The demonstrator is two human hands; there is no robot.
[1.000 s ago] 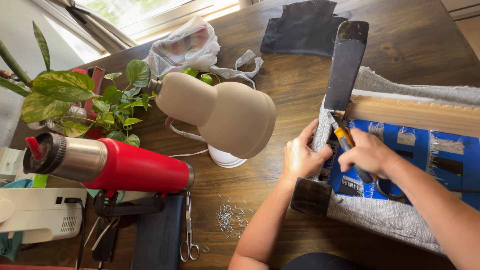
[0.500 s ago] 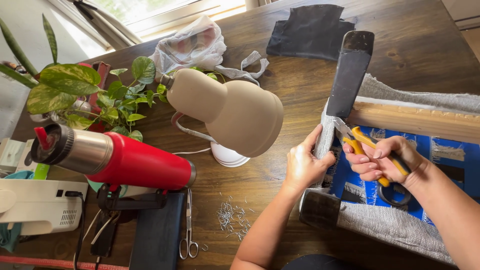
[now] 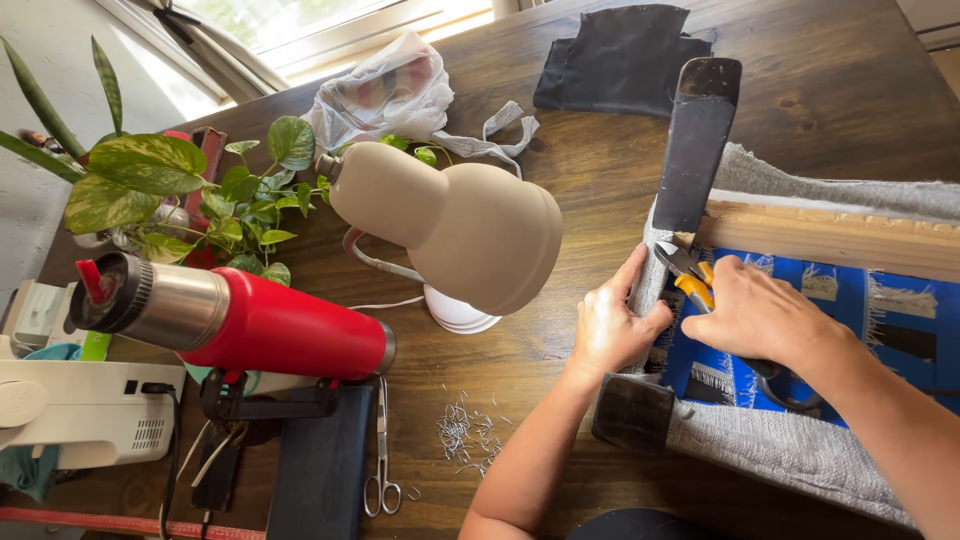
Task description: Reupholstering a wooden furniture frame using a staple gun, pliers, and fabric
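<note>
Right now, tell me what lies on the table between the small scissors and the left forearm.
In the head view, a scatter of pulled metal staples lies on bare wood between the small scissors and the left forearm.

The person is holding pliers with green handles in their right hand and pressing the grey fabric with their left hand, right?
Not quite. The pliers in the right hand have orange-yellow handles, not green; the head view shows it. The left hand does press the grey fabric.

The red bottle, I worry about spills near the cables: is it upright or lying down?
Lying down. The red bottle rests on its side, steel neck and cap toward the plant.
</note>
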